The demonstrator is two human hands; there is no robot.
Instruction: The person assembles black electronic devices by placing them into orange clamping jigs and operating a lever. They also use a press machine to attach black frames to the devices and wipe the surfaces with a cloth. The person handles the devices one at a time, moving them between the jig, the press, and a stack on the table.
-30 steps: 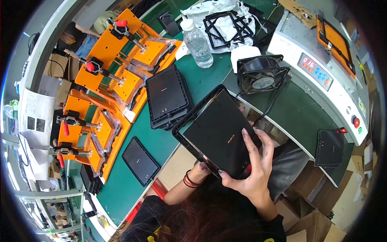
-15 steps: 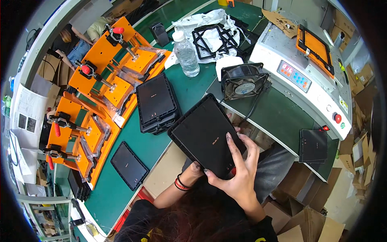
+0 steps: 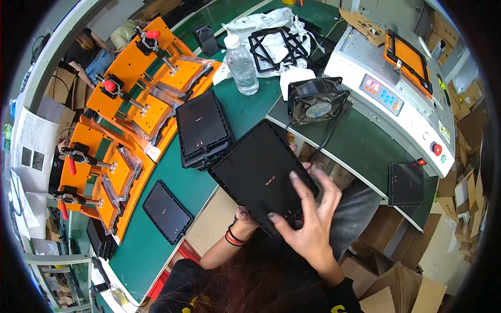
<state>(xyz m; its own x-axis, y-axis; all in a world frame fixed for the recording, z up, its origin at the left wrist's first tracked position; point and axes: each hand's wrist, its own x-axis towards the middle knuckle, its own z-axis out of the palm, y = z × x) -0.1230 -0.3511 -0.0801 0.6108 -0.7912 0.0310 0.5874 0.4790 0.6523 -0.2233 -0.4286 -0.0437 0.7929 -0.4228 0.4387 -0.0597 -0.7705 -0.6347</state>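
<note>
A flat black rectangular panel (image 3: 250, 177) with a raised rim and a small light mark is held tilted over my lap. My left hand (image 3: 245, 221) grips it from beneath, thumb at the lower left edge; fingertips show past the far right edge, the rest is hidden. Spread across the panel's right part is my right hand (image 3: 312, 221), its thumb and fingers stretched out on or just over the face. To the left, close beside the held panel, stands a stack of similar black panels (image 3: 202, 125). Another single panel (image 3: 167, 211) lies flat on the green table.
Orange clamp fixtures (image 3: 122, 107) line the left. A water bottle (image 3: 241, 73), white wrapping with black frames (image 3: 276, 49) and a black fan (image 3: 317, 101) stand at the back. On the right are a white machine with a control panel (image 3: 382, 94), thin black sheets (image 3: 406, 185) and cardboard boxes (image 3: 396, 287).
The held panel has shifted slightly left and tilted more toward me. My right hand's fingers have spread and slid a little across its face.
</note>
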